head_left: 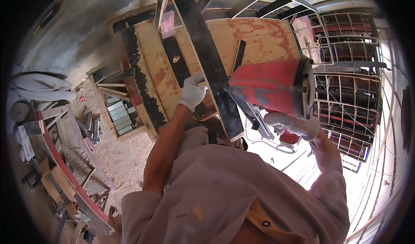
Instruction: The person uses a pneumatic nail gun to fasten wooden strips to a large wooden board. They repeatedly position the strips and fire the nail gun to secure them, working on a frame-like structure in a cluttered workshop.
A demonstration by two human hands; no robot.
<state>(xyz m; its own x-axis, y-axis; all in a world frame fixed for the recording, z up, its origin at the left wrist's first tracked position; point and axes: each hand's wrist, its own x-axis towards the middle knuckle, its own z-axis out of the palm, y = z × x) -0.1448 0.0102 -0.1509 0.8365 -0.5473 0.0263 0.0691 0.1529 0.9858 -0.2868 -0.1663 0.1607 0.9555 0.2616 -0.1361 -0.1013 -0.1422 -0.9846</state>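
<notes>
1. Where the far left edge curves round, grey-white rolled bundles (47, 96) lie well to the left of the long black-faced wooden board (205, 45) that slants across the middle and serves as landmark.
2. An upturned brown cardboard box (48, 184) with a dark ridged strip in it sits below the bundles, far to the left of the board and nearer the person.
3. A curved wooden form with a red edge (69, 174) runs past the box, also well left of the board.
4. A rectangular pale wooden frame (131, 133) with grey slats inside it lies nearer, left of the board.
5. Behind the board, and to both sides of it, spreads a stained orange-brown plywood sheet (149, 49) with black bands.
6. At the board's left edge, the left hand (192, 92), in a white knit glove, has its fingers curled round a short pale wooden strip (202, 84).
7. Right of the board is a bulky red power nailer (268, 86) with a dark end cap, its nose toward the board; whether they touch cannot be told.
8. Below the red body, right of the board, the right hand (294, 125), in a matching glove, is clamped round the nailer's handle, well apart from the left hand.
9. Far right of the board stand dark panels with pale ribbed grids (346, 80).
</notes>
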